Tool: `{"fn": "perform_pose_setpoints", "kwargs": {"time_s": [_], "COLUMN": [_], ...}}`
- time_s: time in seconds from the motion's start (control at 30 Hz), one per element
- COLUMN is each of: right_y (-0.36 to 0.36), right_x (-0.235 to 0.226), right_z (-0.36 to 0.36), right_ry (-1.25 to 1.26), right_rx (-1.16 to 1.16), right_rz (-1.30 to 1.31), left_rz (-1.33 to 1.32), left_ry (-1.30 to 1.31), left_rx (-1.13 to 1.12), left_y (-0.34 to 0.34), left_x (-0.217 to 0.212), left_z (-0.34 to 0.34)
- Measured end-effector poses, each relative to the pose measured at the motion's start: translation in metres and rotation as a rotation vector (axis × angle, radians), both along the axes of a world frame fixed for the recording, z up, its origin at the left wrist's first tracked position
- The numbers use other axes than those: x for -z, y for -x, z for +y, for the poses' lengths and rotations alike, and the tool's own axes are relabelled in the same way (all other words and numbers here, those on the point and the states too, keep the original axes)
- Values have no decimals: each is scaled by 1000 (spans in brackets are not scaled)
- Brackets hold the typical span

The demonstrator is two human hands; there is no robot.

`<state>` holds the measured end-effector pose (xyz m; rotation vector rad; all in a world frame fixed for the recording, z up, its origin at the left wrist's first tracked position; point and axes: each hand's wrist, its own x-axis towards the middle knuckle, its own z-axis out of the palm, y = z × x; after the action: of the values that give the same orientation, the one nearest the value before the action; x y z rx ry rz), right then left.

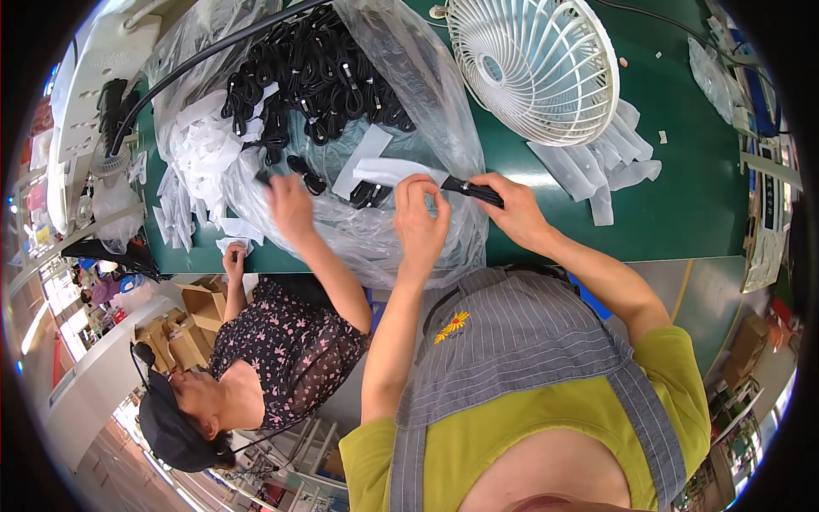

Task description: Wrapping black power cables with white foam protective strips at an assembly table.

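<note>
While the right hand (pixel 516 213) pinches a bundled black cable (pixel 472 191) by its near end, the left hand (pixel 420 215) sits just beside it with fingers curled around the mouth of a narrow white sleeve bag (pixel 388 171), so cable and bag meet in the small gap between the two hands. The cable's long axis runs roughly left to right across the view, slightly tilted, its free tip pointing toward the left hand and the bag opening; the bag stretches away leftward from that hand. The right hand is the one on the cable, the left hand is on the bag, and both grips are closed, not spread. All of this hangs just above a large crumpled clear plastic sack (pixel 401 111) that lies on a green table (pixel 682 205) and holds a heap of coiled black cables (pixel 316 77). A co-worker's hand (pixel 290 205) reaches into the same sack from the left, near loose white bags (pixel 200 162). To the right, more empty white bags (pixel 610 162) are fanned out under a white table fan (pixel 533 64). Cardboard boxes (pixel 183 328) stand on the floor below the table edge, and the room beyond looks like a busy workshop.
</note>
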<state>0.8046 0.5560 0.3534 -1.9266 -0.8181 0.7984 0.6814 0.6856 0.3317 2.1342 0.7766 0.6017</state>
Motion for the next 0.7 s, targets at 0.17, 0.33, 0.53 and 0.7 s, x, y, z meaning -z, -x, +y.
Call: {"fn": "perform_pose_setpoints", "kwargs": {"time_s": [0.17,0.33,0.53,0.7], "right_y": [3,-1,-10,-22], "right_x": [-4,-20,-38,-79], "right_z": [5,-4,5,-2], "right_ry": [86,48,69,-156], "right_rx": [159,-374,-100,-131], "right_rz": [385,-285,-360,-89], "left_rz": [20,-15,-44,-184], "left_ry": [-88,-36,103,303], "left_rx": [19,38,93,15], "left_y": [-5,-16,-14,-27], "left_x": [-11,-21,-34,-76], "left_z": [-11,-7,-22,-8]}}
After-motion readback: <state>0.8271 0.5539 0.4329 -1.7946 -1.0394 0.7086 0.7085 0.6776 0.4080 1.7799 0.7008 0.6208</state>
